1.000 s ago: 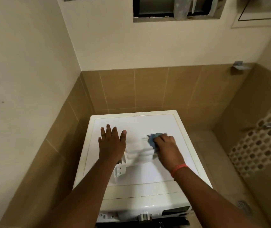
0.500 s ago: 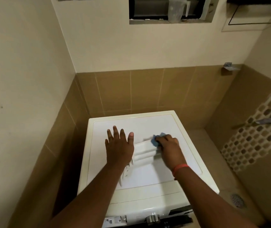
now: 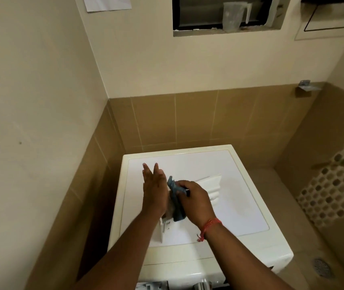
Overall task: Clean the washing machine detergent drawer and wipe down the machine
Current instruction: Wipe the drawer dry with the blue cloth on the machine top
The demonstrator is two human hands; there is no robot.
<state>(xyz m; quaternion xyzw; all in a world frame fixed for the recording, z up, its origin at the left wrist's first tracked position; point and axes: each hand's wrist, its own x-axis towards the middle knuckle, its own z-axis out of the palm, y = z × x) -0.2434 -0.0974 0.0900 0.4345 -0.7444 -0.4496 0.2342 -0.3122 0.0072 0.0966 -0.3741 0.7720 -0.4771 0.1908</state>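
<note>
Detergent drawer (image 3: 209, 185) out of its slot and lying on top of the washing machine (image 3: 250, 201), now slewed round: long axis running from near-left to far-right, no longer square across the lid as half a second back. Near end seemingly tipped up, judging by the narrow white face showing below the wrists; how far, not clear.

Left grip (image 3: 154, 191) turned from flat palm-down onto its edge, fingers straight and together, bracing the drawer's left end rather than clasping it. Right grip (image 3: 194, 201) curled round the blue cloth (image 3: 176, 206), brought across from the drawer's right end to its left end, just beside the other palm. Cloth bunched between the two and pressed against the drawer there; exact contact hidden.

Probably one end wiped and the other just begun, so drawer cleaning under way but not finished. Wiping down of the machine itself seemingly yet to come.
</note>
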